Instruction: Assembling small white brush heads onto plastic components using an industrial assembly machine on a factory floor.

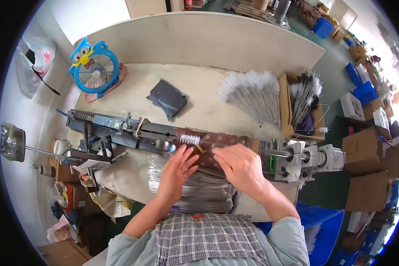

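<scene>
A small white-bristled brush (190, 139) lies on the dark red spotted cloth (221, 138) over the long metal machine bed. Just below the brush, my left hand (175, 170) has its fingers spread and holds nothing. A short brass-coloured piece (201, 149) sits between my two hands. Over the right part of the cloth, my right hand (241, 167) is closed, with thumb and fingertips brought together; what they grip, if anything, is hidden. Beneath both hands lies a thick bundle of thin metal wires (204, 195).
Finished-looking white brushes (252, 88) are piled at the back right, beside a cardboard box (286, 106) of more brushes. A dark folded cloth (168, 98) and a blue fan (95, 73) stand farther back. A metal spindle unit (297, 156) is at right, a blue bin (330, 235) below it.
</scene>
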The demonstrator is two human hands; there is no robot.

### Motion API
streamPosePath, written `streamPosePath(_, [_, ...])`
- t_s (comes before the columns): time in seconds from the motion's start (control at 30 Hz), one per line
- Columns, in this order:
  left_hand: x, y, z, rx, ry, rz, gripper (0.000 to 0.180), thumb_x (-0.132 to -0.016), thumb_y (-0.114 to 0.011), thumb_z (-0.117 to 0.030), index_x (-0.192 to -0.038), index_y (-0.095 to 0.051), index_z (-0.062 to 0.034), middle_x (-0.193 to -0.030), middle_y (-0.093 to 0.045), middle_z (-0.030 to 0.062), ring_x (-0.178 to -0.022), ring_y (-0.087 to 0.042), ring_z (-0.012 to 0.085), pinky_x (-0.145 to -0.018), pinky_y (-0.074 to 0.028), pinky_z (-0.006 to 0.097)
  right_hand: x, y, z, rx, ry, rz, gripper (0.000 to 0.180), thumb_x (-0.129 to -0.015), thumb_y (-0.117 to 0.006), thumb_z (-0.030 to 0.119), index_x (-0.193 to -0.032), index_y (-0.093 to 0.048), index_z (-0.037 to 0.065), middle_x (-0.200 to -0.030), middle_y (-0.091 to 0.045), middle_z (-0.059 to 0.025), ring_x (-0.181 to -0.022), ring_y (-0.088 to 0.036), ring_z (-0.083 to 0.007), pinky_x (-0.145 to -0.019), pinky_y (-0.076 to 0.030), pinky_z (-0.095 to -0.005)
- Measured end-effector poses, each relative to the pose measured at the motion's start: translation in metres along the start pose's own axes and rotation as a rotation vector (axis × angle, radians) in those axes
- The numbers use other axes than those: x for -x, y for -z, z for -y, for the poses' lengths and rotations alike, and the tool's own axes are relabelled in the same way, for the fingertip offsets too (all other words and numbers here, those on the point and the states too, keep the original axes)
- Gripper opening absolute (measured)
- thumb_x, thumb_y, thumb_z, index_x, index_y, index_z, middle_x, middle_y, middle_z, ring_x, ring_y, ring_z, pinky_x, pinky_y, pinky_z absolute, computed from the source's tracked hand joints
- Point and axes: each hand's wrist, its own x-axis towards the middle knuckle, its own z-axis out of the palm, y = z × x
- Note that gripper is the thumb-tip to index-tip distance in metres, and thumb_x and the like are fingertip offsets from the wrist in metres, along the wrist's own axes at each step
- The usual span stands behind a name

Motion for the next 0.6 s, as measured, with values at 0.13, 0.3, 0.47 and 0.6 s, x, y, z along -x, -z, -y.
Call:
streamPosePath(0.13, [-0.002,0.074,-0.005,-0.12,-0.129,-0.282,0.037,-0.089,-0.058,-0.025,-0.119,-0.054,-0.0033,-0.101,-0.064,0.0096,-0.089,-0.062,0.018,-0.075,-0.049,0.032,0.042,-0.003,-0.023,-0.004,-0.051,0.113,0.014,-0.077,-0.063,0.009,-0.091,-0.066,0.006,-0.075,-0.063,-0.008,-0.069,-0.063,-0.0261,-0.059,-0.051,-0.0362])
streamPosePath(0.3, [0.022,0.262,-0.023,0.509,-0.272,-0.597,0.021,-0.085,-0.066,-0.03,-0.088,-0.059,-0.0098,-0.086,-0.062,-0.0015,-0.072,-0.057,0.0082,-0.059,-0.043,0.023,0.072,-0.003,-0.031,0.046,-0.366,0.434,0.015,-0.081,-0.062,0.022,-0.086,-0.069,0.01,-0.085,-0.066,-0.0058,-0.083,-0.064,-0.0263,-0.068,-0.051,-0.0394])
streamPosePath(0.47, [0.053,0.357,-0.075,0.16,-0.531,-1.144,0.043,-0.078,-0.072,-0.044,-0.098,-0.061,-0.0075,-0.085,-0.06,0.0012,-0.072,-0.056,0.0087,-0.063,-0.045,0.023,0.069,-0.004,-0.028,0.103,-0.31,0.515,0.013,-0.082,-0.061,0.021,-0.084,-0.068,0.011,-0.082,-0.066,-0.0055,-0.08,-0.063,-0.026,-0.067,-0.051,-0.039])
streamPosePath(0.6, [0.042,0.38,-0.068,0.256,-0.498,-1.164,0.045,-0.079,-0.069,-0.049,-0.097,-0.063,-0.0094,-0.09,-0.062,-0.0003,-0.08,-0.056,0.0094,-0.067,-0.044,0.023,0.063,0.001,-0.023,0.137,-0.266,0.395,0.009,-0.081,-0.061,0.016,-0.083,-0.067,0.011,-0.079,-0.064,-0.0052,-0.076,-0.063,-0.0263,-0.065,-0.05,-0.0394])
